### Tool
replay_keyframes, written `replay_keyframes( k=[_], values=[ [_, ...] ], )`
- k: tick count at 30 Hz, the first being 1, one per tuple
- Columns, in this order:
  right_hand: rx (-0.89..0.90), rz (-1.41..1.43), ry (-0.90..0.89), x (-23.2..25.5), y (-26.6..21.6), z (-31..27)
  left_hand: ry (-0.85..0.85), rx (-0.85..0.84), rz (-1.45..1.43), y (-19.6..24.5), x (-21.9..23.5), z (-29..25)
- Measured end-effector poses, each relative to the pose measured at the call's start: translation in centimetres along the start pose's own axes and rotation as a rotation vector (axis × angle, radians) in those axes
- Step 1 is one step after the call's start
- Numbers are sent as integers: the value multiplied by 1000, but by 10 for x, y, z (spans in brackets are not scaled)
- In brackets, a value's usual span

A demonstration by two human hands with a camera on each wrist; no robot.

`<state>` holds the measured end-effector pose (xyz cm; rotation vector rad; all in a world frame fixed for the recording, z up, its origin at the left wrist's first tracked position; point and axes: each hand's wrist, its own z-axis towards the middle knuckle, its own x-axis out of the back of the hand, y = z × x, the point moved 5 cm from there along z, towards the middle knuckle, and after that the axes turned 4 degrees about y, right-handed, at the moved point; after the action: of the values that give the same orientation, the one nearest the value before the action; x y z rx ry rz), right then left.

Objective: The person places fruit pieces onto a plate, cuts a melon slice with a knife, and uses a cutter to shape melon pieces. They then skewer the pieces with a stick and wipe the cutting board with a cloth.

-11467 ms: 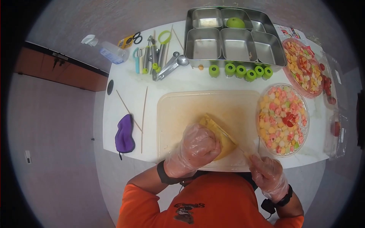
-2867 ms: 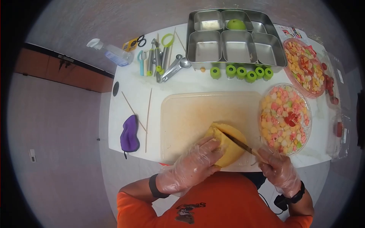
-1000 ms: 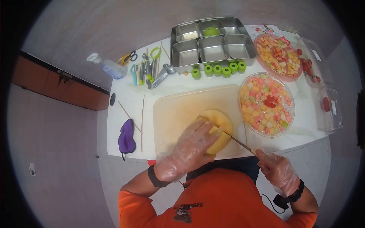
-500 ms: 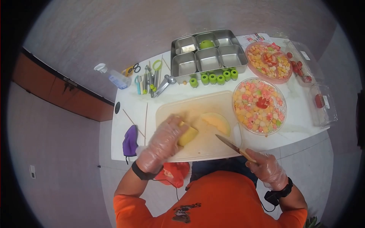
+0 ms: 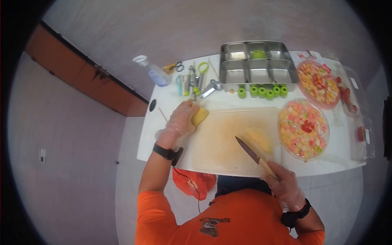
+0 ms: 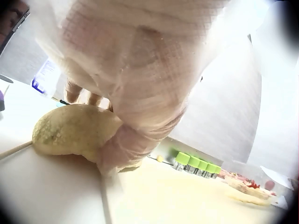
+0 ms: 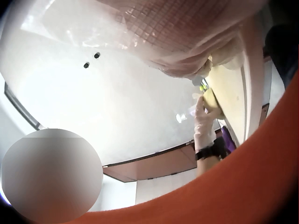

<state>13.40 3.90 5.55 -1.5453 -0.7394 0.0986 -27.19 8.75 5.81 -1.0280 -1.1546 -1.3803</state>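
Observation:
My gloved left hand point(image 5: 179, 122) grips a large piece of yellow melon point(image 5: 200, 116) at the left edge of the cutting board point(image 5: 222, 155). In the left wrist view the melon piece point(image 6: 70, 128) shows its rounded outer side, with the thumb on the near side and fingertips beyond it. A kitchen knife point(image 5: 247, 149) is in my gloved right hand point(image 5: 286, 185), which grips its light handle; the blade points up and left over the board. Beside the blade, a pale orange melon wedge point(image 5: 259, 138) lies on the board's right part.
Right of the board stands a round dish of cut fruit point(image 5: 300, 122), with a pink fruit tray point(image 5: 320, 83) behind it. Green-topped cutters point(image 5: 270, 95) line up before the steel container tray point(image 5: 258, 85). Utensils point(image 5: 191, 81) and a spray bottle point(image 5: 157, 75) are at the back left.
The knife has come out of the melon, leaving a wedge on the board. My left hand has carried the larger piece to the left; the right hand keeps hold of the knife.

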Motion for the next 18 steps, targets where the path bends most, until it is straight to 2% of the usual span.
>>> replay_keyframes(
  k=[2, 3, 5, 6, 8, 9, 10, 11, 12, 14, 18],
  values=[
    [-289, 121, -115, -12, -25, 8, -20, 26, 23, -7, -1, 2],
    [-281, 124, -124, -18, -20, 14, -34, 31, 35, -11, -4, 2],
    [397, -174, -216, -37, -32, 27, -43, 42, 48, -14, -4, -1],
    [404, -174, -219, -43, -37, 33, -14, 62, 17, -14, -1, -5],
    [237, 169, -125, -49, -48, 50, 20, 84, -11, -13, 6, -12],
    [242, 170, -127, -54, -46, 56, 25, 178, -54, -13, 13, -16],
    [358, 89, -84, -59, -47, 63, 30, 274, -98, -13, 19, -20],
    [474, 8, -39, -65, -47, 69, 33, 277, -96, -8, 21, -22],
    [480, 8, -41, -72, -41, 76, 16, 258, -71, -2, 22, -22],
    [204, 74, -178, -87, -17, 88, 0, 250, -46, 0, 14, -20],
    [117, 263, -194, -95, -25, 86, 41, 132, 45, -7, -2, -15]
  ],
)
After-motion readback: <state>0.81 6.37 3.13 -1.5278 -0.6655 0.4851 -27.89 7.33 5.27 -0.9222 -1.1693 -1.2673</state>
